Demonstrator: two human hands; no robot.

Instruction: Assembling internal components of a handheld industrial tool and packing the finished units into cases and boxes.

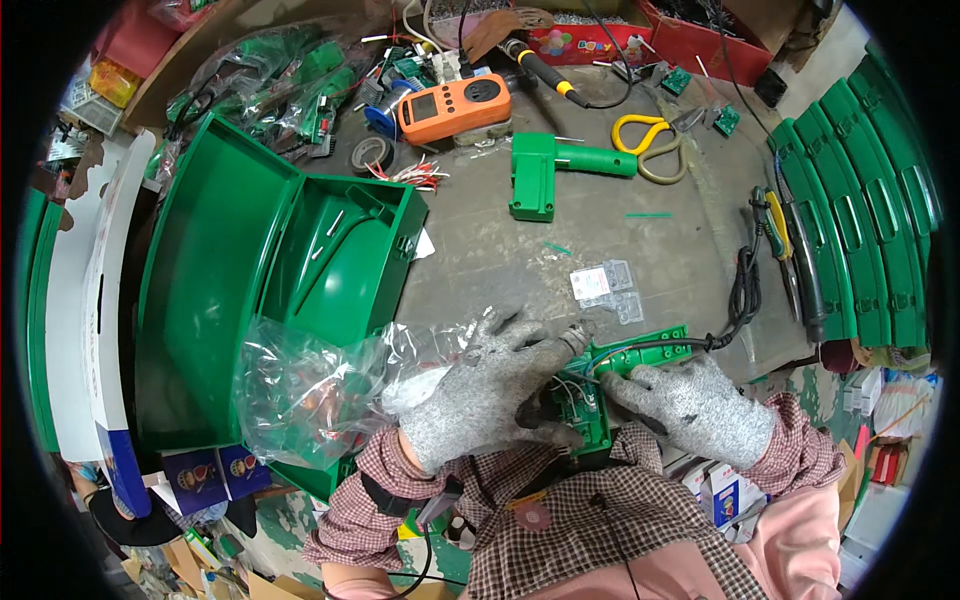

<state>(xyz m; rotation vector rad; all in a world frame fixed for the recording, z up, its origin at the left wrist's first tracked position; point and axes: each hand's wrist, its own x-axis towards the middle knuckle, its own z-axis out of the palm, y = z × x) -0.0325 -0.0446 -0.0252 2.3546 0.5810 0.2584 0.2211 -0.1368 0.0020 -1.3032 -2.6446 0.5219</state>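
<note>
Open green housing (650,351): lower centre right of the frame, at the worktop's (480,255) near edge, its inside and thin wires (575,378) exposed.
Left hand (485,378): gloved, half curled, thumb and fingers spanning the housing's left side; it seems to hold it, firmness unclear.
Right hand (695,412): gloved, fingers bent at the housing's right part; tips partly hidden, so I cannot tell whether they pinch a wire.
Wire risk: thin strands close to both gloves could snag on the fabric or get trapped between housing parts, and a joint could pull loose.
Cord risk: the black cord (744,305), bundled at right and running into the housing, could tug the wiring if its bundle catches.
Drop risk: the housing sits close to the person's lap, so a slack grip could let it tip off.
Bag risk: the loose clear bag (310,395) near the left wrist could catch on the sleeve.
Small label: white card (590,284), centre right, on clear plastic; its print is too small to read.
Red box (585,42): top of the frame, with large pale lettering and a flower-like picture.
White carton (88,300): left edge, dark print turned sideways.
Orange meter (455,108): upper centre, small screen, reading illegible.
</note>
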